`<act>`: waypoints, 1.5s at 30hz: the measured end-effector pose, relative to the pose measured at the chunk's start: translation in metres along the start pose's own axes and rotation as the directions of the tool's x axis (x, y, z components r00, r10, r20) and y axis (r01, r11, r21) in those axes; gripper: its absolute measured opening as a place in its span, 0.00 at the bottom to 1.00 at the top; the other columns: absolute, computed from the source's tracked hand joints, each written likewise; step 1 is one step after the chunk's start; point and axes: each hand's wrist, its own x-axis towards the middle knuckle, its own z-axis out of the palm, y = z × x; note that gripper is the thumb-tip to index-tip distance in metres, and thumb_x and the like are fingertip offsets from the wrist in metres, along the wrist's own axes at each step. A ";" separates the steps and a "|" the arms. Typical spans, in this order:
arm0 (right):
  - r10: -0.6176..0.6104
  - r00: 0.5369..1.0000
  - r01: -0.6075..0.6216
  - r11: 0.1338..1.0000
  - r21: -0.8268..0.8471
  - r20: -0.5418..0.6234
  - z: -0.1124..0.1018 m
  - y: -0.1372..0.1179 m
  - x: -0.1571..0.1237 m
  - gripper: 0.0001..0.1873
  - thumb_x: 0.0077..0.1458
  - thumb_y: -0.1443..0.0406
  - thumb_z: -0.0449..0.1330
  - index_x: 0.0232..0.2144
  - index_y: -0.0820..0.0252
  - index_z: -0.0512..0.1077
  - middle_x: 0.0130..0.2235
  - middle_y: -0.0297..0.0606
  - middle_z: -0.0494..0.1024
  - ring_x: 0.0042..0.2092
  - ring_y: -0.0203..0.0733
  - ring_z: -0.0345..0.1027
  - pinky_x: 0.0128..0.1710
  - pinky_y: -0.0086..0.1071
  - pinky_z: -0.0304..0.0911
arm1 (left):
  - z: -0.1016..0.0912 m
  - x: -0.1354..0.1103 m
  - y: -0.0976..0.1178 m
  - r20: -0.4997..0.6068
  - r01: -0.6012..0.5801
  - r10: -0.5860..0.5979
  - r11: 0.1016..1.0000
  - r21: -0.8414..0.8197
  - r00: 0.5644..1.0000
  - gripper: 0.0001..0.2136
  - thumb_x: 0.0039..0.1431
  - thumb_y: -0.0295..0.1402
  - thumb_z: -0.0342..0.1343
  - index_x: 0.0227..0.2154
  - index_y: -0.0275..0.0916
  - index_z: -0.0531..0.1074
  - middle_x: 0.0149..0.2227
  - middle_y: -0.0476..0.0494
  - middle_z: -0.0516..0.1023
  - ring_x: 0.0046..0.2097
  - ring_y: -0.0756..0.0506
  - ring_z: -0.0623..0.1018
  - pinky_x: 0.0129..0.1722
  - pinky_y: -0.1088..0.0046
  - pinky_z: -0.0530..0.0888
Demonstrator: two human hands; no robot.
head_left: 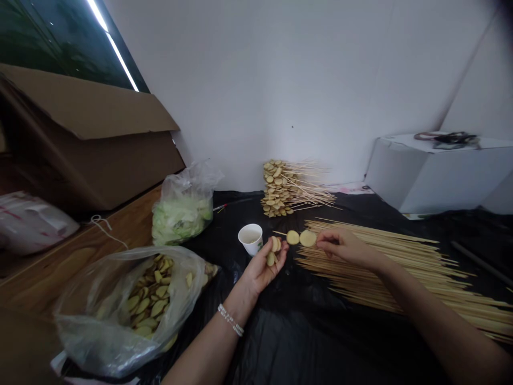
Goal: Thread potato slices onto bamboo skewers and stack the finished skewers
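My left hand (pixel 259 271) is palm up, its fingers curled around several potato slices (pixel 271 259). Just right of it, two round potato slices (pixel 308 238) sit threaded on a thin wooden skewer (pixel 279 232), whose bare tip points left over my left fingers. The fingers of my right hand (pixel 343 247) pinch this skewer beside the right slice; its rear part is hidden by the hand. Under my right forearm lies a wide spread of bare wooden skewers (pixel 385 267). A white paper cup (pixel 250 247) stands just behind my left hand.
An open plastic bag (pixel 100 342) of potato slices (pixel 154 299) lies at the left. Behind it sits a bag of pale green vegetable pieces (pixel 182 216). Loaded potato skewers (pixel 276 190) are stacked by the wall. A cardboard box (pixel 92 155) and a white box (pixel 425 176) flank the black sheet (pixel 304 342).
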 end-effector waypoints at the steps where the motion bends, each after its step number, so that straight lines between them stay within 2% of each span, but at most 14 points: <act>1: -0.004 1.000 0.004 1.000 -0.006 0.001 -0.002 0.000 0.000 0.13 0.54 0.57 0.54 0.25 0.60 0.68 0.21 0.30 0.67 0.25 0.34 0.60 0.27 0.28 0.55 | 0.000 0.000 0.001 -0.005 0.006 -0.006 1.000 -0.011 1.000 0.09 0.60 0.32 0.53 0.37 0.31 0.72 0.36 0.38 0.78 0.37 0.48 0.79 0.36 0.76 0.77; 8: 0.025 0.999 -0.023 0.999 -0.036 0.034 -0.010 -0.002 -0.003 0.15 0.54 0.54 0.54 0.25 0.60 0.68 0.21 0.31 0.68 0.26 0.34 0.61 0.28 0.29 0.56 | 0.004 -0.004 0.001 0.015 0.026 -0.026 0.999 -0.042 1.000 0.10 0.59 0.31 0.53 0.42 0.33 0.72 0.38 0.38 0.78 0.40 0.45 0.79 0.38 0.71 0.77; 13: 0.026 0.998 -0.022 0.998 -0.056 0.060 -0.015 -0.006 -0.006 0.15 0.54 0.54 0.55 0.26 0.60 0.69 0.22 0.32 0.69 0.27 0.35 0.61 0.29 0.29 0.56 | 0.002 -0.004 0.000 -0.003 0.034 -0.034 0.997 -0.068 0.999 0.08 0.58 0.30 0.55 0.39 0.34 0.73 0.30 0.44 0.77 0.30 0.50 0.77 0.26 0.79 0.75; 16: 0.024 0.998 -0.020 0.998 -0.065 0.059 -0.017 -0.006 -0.007 0.15 0.54 0.55 0.55 0.26 0.60 0.69 0.22 0.31 0.69 0.27 0.35 0.61 0.30 0.30 0.56 | 0.001 -0.003 0.001 0.017 0.029 -0.028 0.997 -0.066 0.999 0.08 0.58 0.30 0.55 0.39 0.34 0.73 0.30 0.44 0.76 0.28 0.52 0.76 0.22 0.83 0.73; 22: 0.038 0.997 -0.032 0.995 -0.092 0.067 -0.019 -0.002 -0.007 0.14 0.54 0.55 0.54 0.26 0.60 0.69 0.23 0.32 0.69 0.26 0.35 0.61 0.28 0.30 0.56 | 0.003 -0.004 0.000 -0.016 -0.027 0.027 1.000 0.007 0.999 0.08 0.59 0.25 0.53 0.41 0.32 0.73 0.36 0.40 0.77 0.37 0.48 0.78 0.32 0.78 0.77; 27: 0.041 0.997 -0.034 0.994 -0.104 0.063 -0.019 -0.003 -0.007 0.14 0.55 0.55 0.54 0.26 0.60 0.68 0.23 0.32 0.69 0.27 0.35 0.62 0.28 0.30 0.56 | 0.002 -0.005 0.000 0.002 -0.036 0.036 0.999 0.020 0.999 0.11 0.57 0.22 0.53 0.43 0.35 0.72 0.32 0.44 0.76 0.31 0.52 0.77 0.26 0.84 0.74; 30: 0.043 0.997 -0.036 0.994 -0.105 0.071 -0.019 -0.003 -0.007 0.15 0.55 0.55 0.53 0.26 0.60 0.68 0.22 0.32 0.69 0.26 0.35 0.61 0.28 0.30 0.56 | 0.001 -0.004 0.001 -0.027 -0.037 0.036 0.999 -0.016 0.999 0.08 0.56 0.21 0.55 0.39 0.33 0.73 0.31 0.44 0.75 0.29 0.54 0.75 0.24 0.86 0.72; 35: 0.032 0.996 -0.022 0.992 -0.126 0.082 -0.018 -0.004 -0.008 0.14 0.55 0.56 0.53 0.27 0.60 0.68 0.23 0.32 0.69 0.27 0.35 0.62 0.29 0.30 0.56 | -0.002 -0.002 0.001 -0.051 -0.057 0.056 0.998 -0.020 0.997 0.04 0.53 0.21 0.58 0.31 0.34 0.72 0.28 0.47 0.74 0.27 0.54 0.74 0.23 0.85 0.71; 45: 0.023 0.995 -0.007 0.986 -0.165 0.095 -0.017 -0.009 -0.009 0.13 0.55 0.58 0.53 0.26 0.61 0.69 0.23 0.32 0.69 0.26 0.34 0.60 0.27 0.28 0.54 | 0.000 0.000 0.001 -0.117 -0.106 0.102 0.994 -0.028 0.988 0.05 0.55 0.22 0.56 0.34 0.34 0.74 0.27 0.47 0.75 0.30 0.51 0.77 0.23 0.84 0.73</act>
